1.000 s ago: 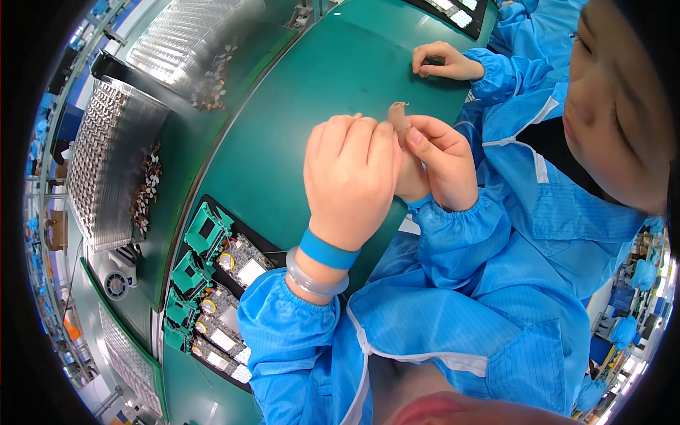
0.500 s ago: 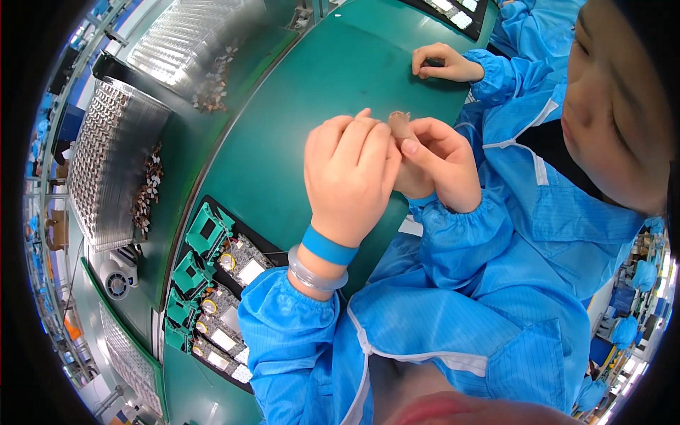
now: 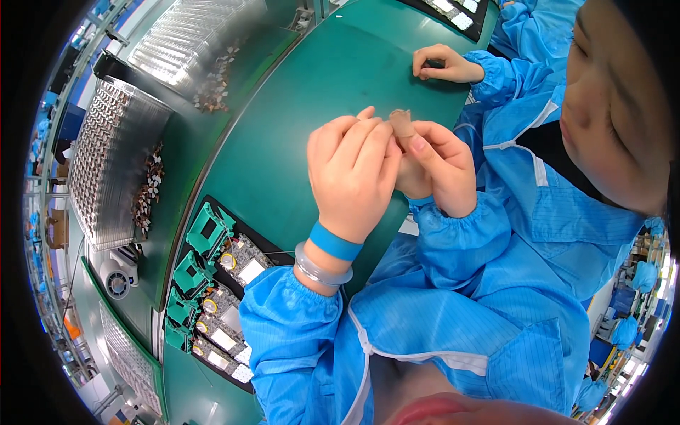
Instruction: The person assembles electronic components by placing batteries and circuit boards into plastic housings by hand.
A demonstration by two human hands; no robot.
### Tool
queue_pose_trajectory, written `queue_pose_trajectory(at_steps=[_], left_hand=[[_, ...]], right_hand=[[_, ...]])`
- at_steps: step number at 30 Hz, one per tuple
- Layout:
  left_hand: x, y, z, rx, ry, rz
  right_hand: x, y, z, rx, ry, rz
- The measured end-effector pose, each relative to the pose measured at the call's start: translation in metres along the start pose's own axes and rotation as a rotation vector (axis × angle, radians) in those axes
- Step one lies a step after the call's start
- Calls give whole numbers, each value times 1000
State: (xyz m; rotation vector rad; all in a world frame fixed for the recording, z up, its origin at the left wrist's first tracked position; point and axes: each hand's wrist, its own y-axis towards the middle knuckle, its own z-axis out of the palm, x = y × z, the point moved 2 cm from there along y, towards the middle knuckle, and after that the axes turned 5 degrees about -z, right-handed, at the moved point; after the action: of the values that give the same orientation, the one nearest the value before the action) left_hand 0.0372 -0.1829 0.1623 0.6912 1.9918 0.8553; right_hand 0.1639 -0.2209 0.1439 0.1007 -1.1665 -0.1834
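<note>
My left hand shows its back, with a blue wristband and a clear bangle at the wrist. Its fingers curl inward, and what they grip is hidden. Close against it, my right hand pinches a small tan finger cot between thumb and fingers. The cot stands up with a crumpled top end. Below it, between my hands, lies the skin of a partly hidden hand with a blue band; I cannot tell whose it is.
A co-worker leans in from the right, one curled hand on the green table. Left lie circuit boards with green plastic housings on a black mat. Beyond stand clear trays, scattered small parts and a white fan.
My left hand has shifted slightly right, its wrist turning a little. My right thumb has slid lower on the finger cot, so more of the cot shows. The co-worker's hand stays put.
</note>
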Motion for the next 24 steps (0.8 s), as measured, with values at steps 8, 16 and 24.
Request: queue_pose_trajectory(at_steps=[8, 16, 24], left_hand=[[-13, -4, -5, 42, 89, 28], [-17, -2, -10, 37, 118, 38], [-6, -2, -4, 7, 69, 36]], right_hand=[[0, -4, 5, -6, -17, -82], [3, -3, 5, -15, -215, -111], [0, 4, 8, -161, -431, -187]])
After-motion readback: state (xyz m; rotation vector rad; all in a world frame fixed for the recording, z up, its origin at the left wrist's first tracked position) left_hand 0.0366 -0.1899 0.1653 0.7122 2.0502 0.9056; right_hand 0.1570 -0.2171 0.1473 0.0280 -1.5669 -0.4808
